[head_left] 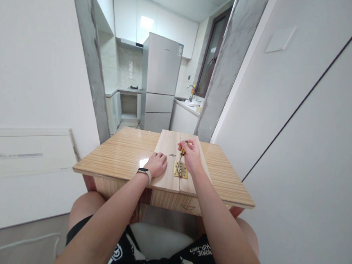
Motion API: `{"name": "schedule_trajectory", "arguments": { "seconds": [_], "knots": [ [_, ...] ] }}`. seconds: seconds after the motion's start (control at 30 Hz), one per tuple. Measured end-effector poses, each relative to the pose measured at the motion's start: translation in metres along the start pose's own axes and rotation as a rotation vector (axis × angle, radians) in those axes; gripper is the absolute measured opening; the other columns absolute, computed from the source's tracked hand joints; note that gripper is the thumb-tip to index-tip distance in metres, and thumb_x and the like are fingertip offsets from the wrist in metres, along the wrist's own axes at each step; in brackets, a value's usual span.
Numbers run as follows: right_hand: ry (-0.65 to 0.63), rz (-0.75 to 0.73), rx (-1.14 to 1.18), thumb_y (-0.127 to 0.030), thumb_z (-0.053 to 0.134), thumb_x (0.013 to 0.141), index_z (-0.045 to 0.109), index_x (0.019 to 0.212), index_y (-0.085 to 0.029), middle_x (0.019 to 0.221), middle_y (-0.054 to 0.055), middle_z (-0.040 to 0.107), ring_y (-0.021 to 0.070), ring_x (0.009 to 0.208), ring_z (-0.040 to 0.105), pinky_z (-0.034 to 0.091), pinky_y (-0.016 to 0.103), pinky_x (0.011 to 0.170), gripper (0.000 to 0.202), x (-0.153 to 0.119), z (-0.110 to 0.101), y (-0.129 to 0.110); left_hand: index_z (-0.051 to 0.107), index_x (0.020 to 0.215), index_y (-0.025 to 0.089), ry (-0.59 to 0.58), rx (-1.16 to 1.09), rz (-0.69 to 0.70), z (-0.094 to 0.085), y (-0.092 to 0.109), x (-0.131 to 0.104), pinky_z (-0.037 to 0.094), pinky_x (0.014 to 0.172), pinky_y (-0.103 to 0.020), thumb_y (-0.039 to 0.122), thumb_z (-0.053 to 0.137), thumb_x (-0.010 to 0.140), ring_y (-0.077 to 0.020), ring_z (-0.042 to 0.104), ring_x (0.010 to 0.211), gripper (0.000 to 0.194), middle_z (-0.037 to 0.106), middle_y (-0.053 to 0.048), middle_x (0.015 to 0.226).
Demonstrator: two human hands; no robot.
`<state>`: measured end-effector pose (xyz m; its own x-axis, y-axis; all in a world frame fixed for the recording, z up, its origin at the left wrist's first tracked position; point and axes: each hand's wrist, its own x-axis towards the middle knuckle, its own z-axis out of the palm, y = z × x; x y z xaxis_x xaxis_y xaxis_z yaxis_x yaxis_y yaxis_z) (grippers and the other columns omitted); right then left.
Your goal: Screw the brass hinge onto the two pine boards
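My right hand (191, 154) grips a yellow and black screwdriver (183, 150), its shaft pointing down at a brass hinge (177, 172). The hinge lies across the seam between two pale wooden boards, the left board (167, 180) and the right board (189, 186). Whether the screwdriver's tip sits in a screw is too small to tell. Flat on the left board's outer edge rests my left hand (157, 164), fingers stretched out and holding nothing. A small dark mark (172, 155) shows on the left board between my hands.
The boards lie on a striped wooden table (115, 155) with a drawer handle (188, 207) at its front. Past the table stand a grey fridge (162, 73) and a sink counter (185, 114). White walls close in on both sides.
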<state>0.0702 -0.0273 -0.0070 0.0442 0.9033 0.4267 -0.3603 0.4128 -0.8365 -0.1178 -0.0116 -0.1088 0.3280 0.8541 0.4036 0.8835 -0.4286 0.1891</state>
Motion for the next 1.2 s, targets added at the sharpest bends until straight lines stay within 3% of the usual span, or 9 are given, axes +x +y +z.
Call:
{"name": "schedule_trajectory", "arguments": {
  "seconds": [0.1,0.27,0.5,0.6,0.73,0.87,1.07,1.2],
  "knots": [
    [-0.014,-0.024,0.004,-0.05,0.086,0.082,0.055,0.097,-0.028,0.082,-0.002,0.073,0.0147,0.068,0.059,0.045,0.028,0.066,0.041,0.0016,-0.0006,0.0015,0.066,0.124,0.022,-0.002,0.002,-0.002,-0.0001,0.0003,-0.0001,0.041,0.108,-0.046,0.039,0.046,0.106,-0.0307,0.054,0.121,0.031,0.065,-0.012,0.13],
    [-0.068,0.002,0.029,-0.064,0.065,0.095,0.068,0.101,-0.026,0.082,0.002,0.071,0.0162,0.067,0.057,0.046,0.032,0.066,0.039,0.0007,-0.0007,-0.0033,0.065,0.125,0.023,-0.006,-0.007,-0.003,0.0,-0.0002,-0.0006,0.041,0.108,-0.046,0.04,0.046,0.107,-0.0305,0.053,0.121,0.031,0.064,-0.012,0.131],
    [-0.008,0.026,0.016,-0.059,0.084,0.08,0.063,0.091,-0.025,0.088,0.002,0.074,0.0184,0.079,0.067,0.053,0.034,0.077,0.042,-0.001,0.001,-0.0039,0.065,0.127,0.023,-0.011,-0.005,-0.01,0.0002,-0.0006,-0.0004,0.04,0.109,-0.046,0.04,0.045,0.107,-0.0305,0.054,0.121,0.033,0.064,-0.012,0.132],
    [0.0,0.009,0.005,-0.055,0.088,0.077,0.058,0.093,-0.026,0.087,0.0,0.074,0.017,0.076,0.064,0.05,0.032,0.073,0.044,-0.0012,0.0015,-0.0035,0.065,0.127,0.023,-0.008,-0.002,-0.01,0.0,-0.0001,-0.0002,0.04,0.109,-0.046,0.04,0.046,0.107,-0.0303,0.054,0.121,0.032,0.065,-0.012,0.131],
    [-0.039,-0.009,-0.009,-0.059,0.077,0.088,0.061,0.098,-0.027,0.084,0.0,0.073,0.0157,0.07,0.059,0.047,0.031,0.069,0.036,-0.0014,0.0023,-0.0052,0.065,0.126,0.023,-0.009,-0.013,-0.004,-0.0014,0.0005,0.0,0.04,0.109,-0.046,0.04,0.046,0.107,-0.0304,0.054,0.121,0.032,0.065,-0.012,0.131],
    [-0.045,0.017,-0.004,-0.067,0.064,0.093,0.069,0.099,-0.025,0.086,0.003,0.072,0.0174,0.07,0.06,0.048,0.033,0.068,0.043,-0.0005,0.0023,-0.0057,0.065,0.127,0.023,-0.015,-0.017,-0.005,-0.0028,0.001,-0.0001,0.04,0.109,-0.047,0.04,0.046,0.106,-0.0307,0.054,0.121,0.033,0.065,-0.013,0.131],
    [0.006,0.009,0.0,-0.057,0.087,0.077,0.062,0.093,-0.025,0.088,0.001,0.073,0.0174,0.079,0.067,0.052,0.033,0.077,0.044,0.0001,0.0009,-0.0005,0.066,0.126,0.023,-0.014,-0.01,0.001,-0.0023,0.0007,-0.0005,0.04,0.11,-0.047,0.04,0.045,0.107,-0.0307,0.054,0.122,0.033,0.064,-0.013,0.132],
    [-0.019,-0.012,-0.005,-0.053,0.086,0.081,0.057,0.095,-0.027,0.084,-0.002,0.073,0.0145,0.07,0.06,0.047,0.029,0.068,0.042,-0.0005,0.0003,-0.0001,0.065,0.126,0.022,-0.009,-0.005,0.001,-0.0008,0.0,-0.0001,0.04,0.11,-0.047,0.04,0.045,0.107,-0.03,0.054,0.123,0.033,0.064,-0.013,0.132]
  ]
}}
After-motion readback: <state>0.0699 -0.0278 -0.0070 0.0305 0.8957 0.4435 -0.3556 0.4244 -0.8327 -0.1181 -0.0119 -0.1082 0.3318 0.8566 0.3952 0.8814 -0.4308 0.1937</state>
